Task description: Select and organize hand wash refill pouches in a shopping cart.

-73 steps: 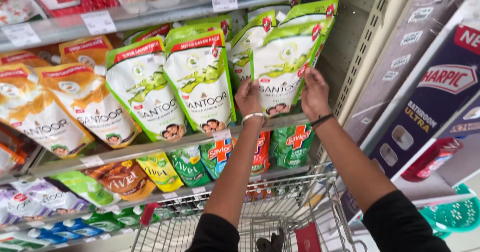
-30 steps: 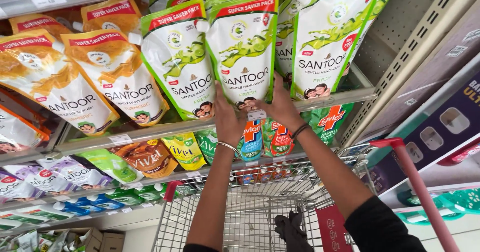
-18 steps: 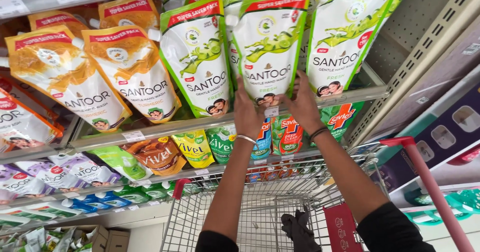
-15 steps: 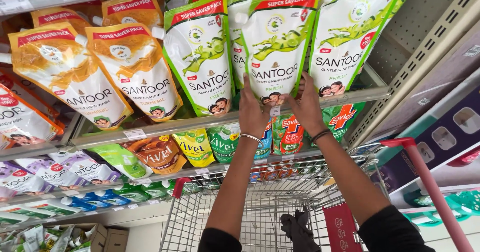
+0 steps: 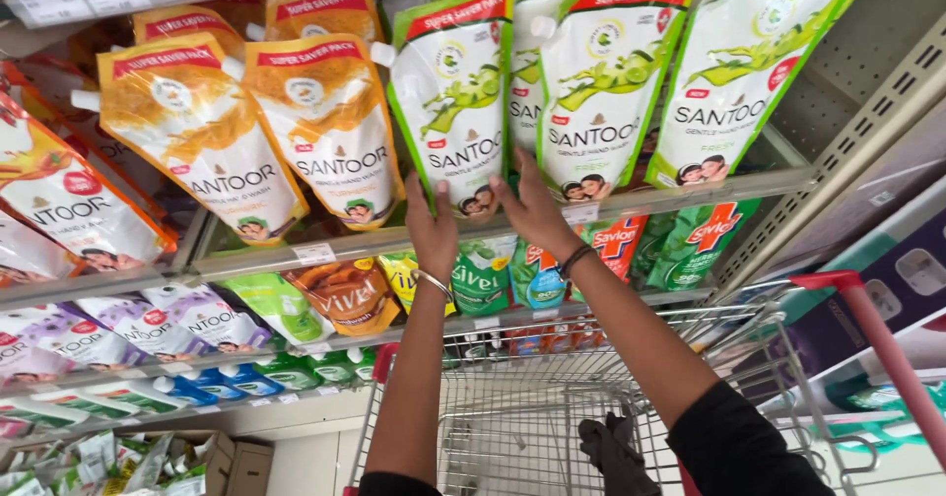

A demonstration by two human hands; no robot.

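Both my arms reach up to a shelf of standing refill pouches. My left hand (image 5: pixel 431 228) and my right hand (image 5: pixel 533 210) clasp the bottom corners of a green-and-white spouted pouch (image 5: pixel 455 102) from either side, at the shelf's front lip (image 5: pixel 325 245). Two more green pouches (image 5: pixel 603 82) stand right of it, one partly hidden behind. Orange-and-white pouches (image 5: pixel 325 132) stand to the left. A bangle sits on my left wrist and a dark band on my right.
Below my arms is a wire shopping cart (image 5: pixel 512 427) with a red handle (image 5: pixel 877 343); a black cloth item (image 5: pixel 611 447) lies in it. Lower shelves hold smaller sachets (image 5: pixel 345 294) and bottles. A pegboard panel (image 5: pixel 867 72) and boxed goods stand at the right.
My hands have moved left from the middle green pouch to the one beside it. The view has drifted, bringing the pouches closer.
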